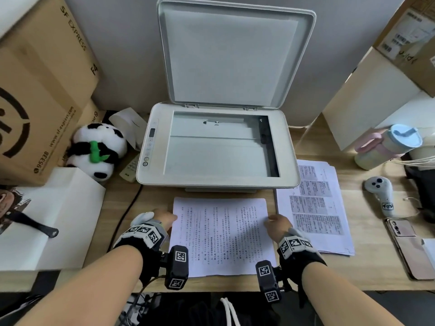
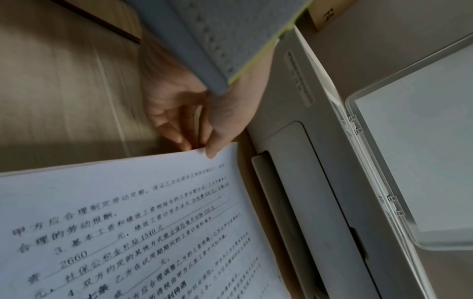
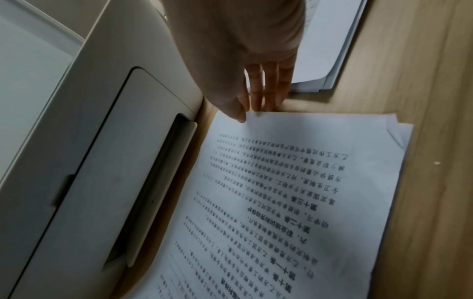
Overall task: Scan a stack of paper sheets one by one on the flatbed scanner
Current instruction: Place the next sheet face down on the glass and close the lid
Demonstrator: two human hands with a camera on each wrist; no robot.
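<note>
Top sheet [image 1: 223, 234] pinched at both ends — left hand [image 1: 164, 217], right hand [image 1: 279, 222], narrow grip

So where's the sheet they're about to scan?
In the head view the top sheet lies on the desk just in front of the open scanner, between the left hand and right hand, which pinch its far corners.

The white flatbed scanner [image 1: 219, 147] stood at 12 o'clock, lid [image 1: 233, 52] raised, glass bare. The printed paper stack [image 1: 222, 236] lay flat at 6 o'clock.
</note>
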